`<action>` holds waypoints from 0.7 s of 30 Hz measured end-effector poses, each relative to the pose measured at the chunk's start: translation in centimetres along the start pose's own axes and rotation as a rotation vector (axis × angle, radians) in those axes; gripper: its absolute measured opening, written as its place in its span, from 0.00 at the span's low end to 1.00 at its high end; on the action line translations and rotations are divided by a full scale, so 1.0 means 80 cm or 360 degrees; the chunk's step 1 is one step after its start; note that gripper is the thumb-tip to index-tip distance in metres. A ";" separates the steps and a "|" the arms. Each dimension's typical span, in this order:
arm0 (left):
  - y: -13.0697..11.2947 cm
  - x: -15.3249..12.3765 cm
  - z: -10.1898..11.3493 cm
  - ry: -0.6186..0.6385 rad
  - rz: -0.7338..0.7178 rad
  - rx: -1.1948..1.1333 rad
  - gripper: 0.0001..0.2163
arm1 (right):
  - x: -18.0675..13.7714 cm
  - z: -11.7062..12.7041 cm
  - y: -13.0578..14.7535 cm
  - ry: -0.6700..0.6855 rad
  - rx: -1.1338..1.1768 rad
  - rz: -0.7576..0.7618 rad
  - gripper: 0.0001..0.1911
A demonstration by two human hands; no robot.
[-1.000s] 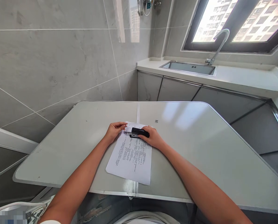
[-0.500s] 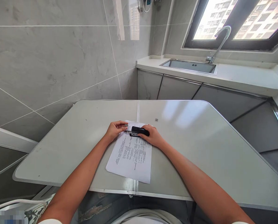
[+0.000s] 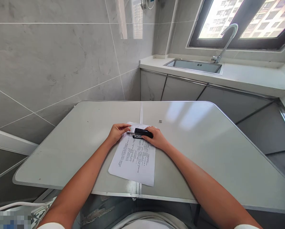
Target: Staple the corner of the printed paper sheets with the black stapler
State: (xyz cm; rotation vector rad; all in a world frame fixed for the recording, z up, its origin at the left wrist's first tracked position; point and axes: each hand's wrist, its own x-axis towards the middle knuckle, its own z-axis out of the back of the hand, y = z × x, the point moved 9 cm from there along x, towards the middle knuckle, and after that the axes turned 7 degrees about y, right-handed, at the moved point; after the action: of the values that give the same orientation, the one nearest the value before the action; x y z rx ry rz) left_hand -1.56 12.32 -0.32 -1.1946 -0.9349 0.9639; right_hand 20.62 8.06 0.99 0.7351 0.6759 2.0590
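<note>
A black stapler (image 3: 143,132) lies across the upper part of a printed sheet of paper (image 3: 135,165). From the right my right hand (image 3: 155,136) grips its body, with fingers over the top and thumb on the near side. A metal staple rail (image 3: 131,133) sticks out of its left end. My left hand (image 3: 118,132) is at that end, thumb and fingertips pinched together just by the rail's tip; what they hold, if anything, is too small to tell. Behind the paper, to the right, rest small strips of staples (image 3: 160,121).
The light folding table (image 3: 192,152) has a seam down its middle. Beyond it are a counter with a sink (image 3: 193,66), a tap (image 3: 228,41) and a window. A tiled wall (image 3: 61,57) stands on the left.
Both hands stay almost where they were, around the stapler. The left fingertips have shifted very slightly at the rail's end, and the camera view has tilted a little.
</note>
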 end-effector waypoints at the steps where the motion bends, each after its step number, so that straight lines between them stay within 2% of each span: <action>1: 0.000 0.000 0.000 0.0001 -0.0005 0.0021 0.20 | 0.000 0.000 0.000 0.0000 0.0000 -0.0004 0.09; 4: -0.005 0.000 -0.003 0.0048 -0.0052 0.0154 0.17 | 0.001 0.000 0.000 -0.0002 -0.0016 -0.0013 0.10; 6: -0.014 -0.001 -0.009 0.0116 -0.0130 0.0366 0.14 | 0.001 0.000 0.000 -0.0005 -0.0019 -0.0014 0.10; 10: -0.030 -0.007 -0.032 0.0392 -0.0324 0.0859 0.08 | 0.000 0.000 -0.002 -0.0015 0.0022 -0.0018 0.10; 13: -0.037 -0.011 -0.041 0.0536 -0.0405 0.1040 0.07 | 0.000 -0.001 -0.003 -0.0010 0.0037 -0.0027 0.11; 21: -0.052 -0.017 -0.038 0.0554 -0.0502 0.1107 0.07 | 0.000 -0.001 -0.004 -0.0018 0.0043 -0.0019 0.13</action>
State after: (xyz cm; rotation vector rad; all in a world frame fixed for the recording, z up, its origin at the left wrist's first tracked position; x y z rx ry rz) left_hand 1.33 9.64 3.32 -0.5703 -0.4262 0.7039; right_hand 20.75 8.19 0.69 0.7562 0.7015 2.0369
